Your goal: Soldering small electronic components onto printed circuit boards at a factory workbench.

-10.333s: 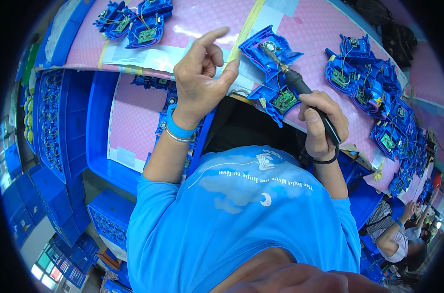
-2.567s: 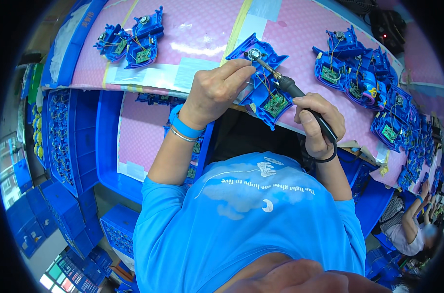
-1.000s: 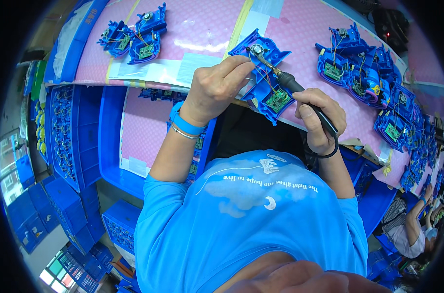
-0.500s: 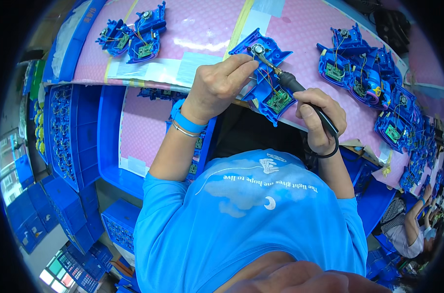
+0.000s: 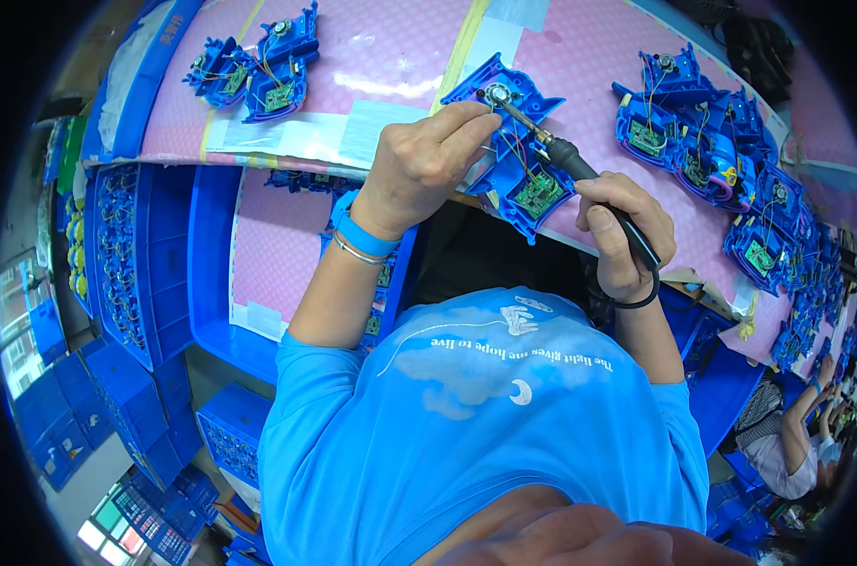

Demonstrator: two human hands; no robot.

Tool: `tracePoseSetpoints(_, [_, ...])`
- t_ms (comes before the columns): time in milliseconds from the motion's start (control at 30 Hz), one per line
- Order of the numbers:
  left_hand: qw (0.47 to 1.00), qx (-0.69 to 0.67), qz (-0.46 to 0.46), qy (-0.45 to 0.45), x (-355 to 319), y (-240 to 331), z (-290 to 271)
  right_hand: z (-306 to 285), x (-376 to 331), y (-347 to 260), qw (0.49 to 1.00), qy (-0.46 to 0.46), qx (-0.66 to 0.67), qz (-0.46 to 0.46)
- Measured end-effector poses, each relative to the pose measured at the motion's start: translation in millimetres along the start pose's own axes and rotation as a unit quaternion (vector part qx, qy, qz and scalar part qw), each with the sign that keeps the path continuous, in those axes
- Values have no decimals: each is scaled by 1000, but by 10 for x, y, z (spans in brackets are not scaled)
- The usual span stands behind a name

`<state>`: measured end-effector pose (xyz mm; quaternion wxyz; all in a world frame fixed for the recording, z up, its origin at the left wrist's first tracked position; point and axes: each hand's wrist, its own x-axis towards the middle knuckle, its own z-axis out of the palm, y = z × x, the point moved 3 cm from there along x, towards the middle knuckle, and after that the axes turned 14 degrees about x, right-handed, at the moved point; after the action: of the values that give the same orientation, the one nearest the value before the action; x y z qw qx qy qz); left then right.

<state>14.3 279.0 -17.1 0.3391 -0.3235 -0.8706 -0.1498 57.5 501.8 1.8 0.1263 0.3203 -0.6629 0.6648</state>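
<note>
Both forearms rise from the lower part of the view, bare below short blue sleeves. The left hand [image 5: 426, 162] is curled knuckles-up, its fingertips [image 5: 475, 115] pinched together at the far end, with a blue band and a thin bracelet at the wrist. The right hand [image 5: 624, 231] is closed in a fist-like grip, thumb pressed on top, a dark loop around its wrist.

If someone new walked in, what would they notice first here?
The soldering iron in the right hand, its tip at an open blue housing that the left hand steadies on the pink mat. More blue housings crowd the mat to the right, and two lie at the upper left.
</note>
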Motion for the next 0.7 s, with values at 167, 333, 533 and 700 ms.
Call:
tracePoseSetpoints(167, [1000,-18,-18,-8,8,0,-9,-5,-7,-4,1000,1,0,1])
tracePoseSetpoints(333, [999,-33,-26,-11,11,-9,-12,-8,-8,-6,1000,0,-2,3])
tracePoseSetpoints(533, [998,-48,-40,-14,17,-16,-10,-10,-10,-4,1000,1,-1,0])
tracePoseSetpoints(700, [995,-79,-60,-26,17,-30,-13,-18,-15,-6,1000,1,-2,-5])
